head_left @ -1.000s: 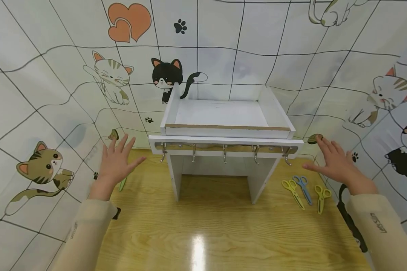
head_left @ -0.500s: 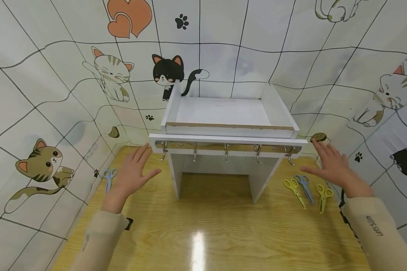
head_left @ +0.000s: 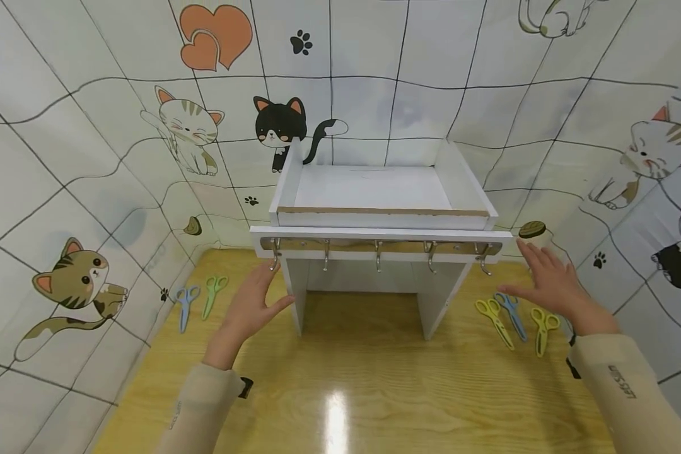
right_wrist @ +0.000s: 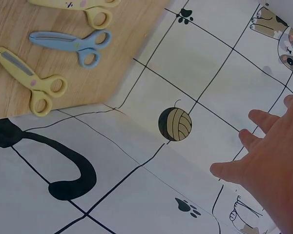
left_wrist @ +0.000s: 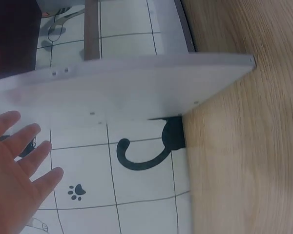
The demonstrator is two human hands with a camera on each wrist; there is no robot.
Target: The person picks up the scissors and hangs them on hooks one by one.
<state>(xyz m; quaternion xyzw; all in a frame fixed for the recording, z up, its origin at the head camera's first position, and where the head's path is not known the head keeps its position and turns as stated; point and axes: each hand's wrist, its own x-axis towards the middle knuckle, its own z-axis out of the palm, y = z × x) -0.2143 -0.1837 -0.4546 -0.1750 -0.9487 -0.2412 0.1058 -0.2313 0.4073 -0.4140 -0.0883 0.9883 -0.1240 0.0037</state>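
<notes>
A white wooden stand [head_left: 363, 221] with a shallow tray on top stands at the back of the table. Along its front runs a rail with several metal hooks [head_left: 378, 255]. My left hand [head_left: 248, 309] is raised beside the stand's left side, fingers straight and holding nothing. Its fingertips overlap the leftmost hook in the head view; whether they touch it I cannot tell. The left wrist view has that hand [left_wrist: 19, 175] next to a white side panel [left_wrist: 117, 90]. Off the right end of the rail, my right hand [head_left: 556, 287] is spread and holds nothing.
On the table's left lie blue scissors [head_left: 185, 308] and green scissors [head_left: 212, 296]. To the right lie yellow scissors [head_left: 496, 325], another blue pair [head_left: 511, 316] and a second yellow pair [head_left: 541, 331]. Cat-printed sheeting [head_left: 363, 107] encloses the back and sides.
My left hand has moved right, toward the stand's left side, uncovering the blue and green scissors. My right hand has shifted only slightly. The stand and scissors have stayed put.
</notes>
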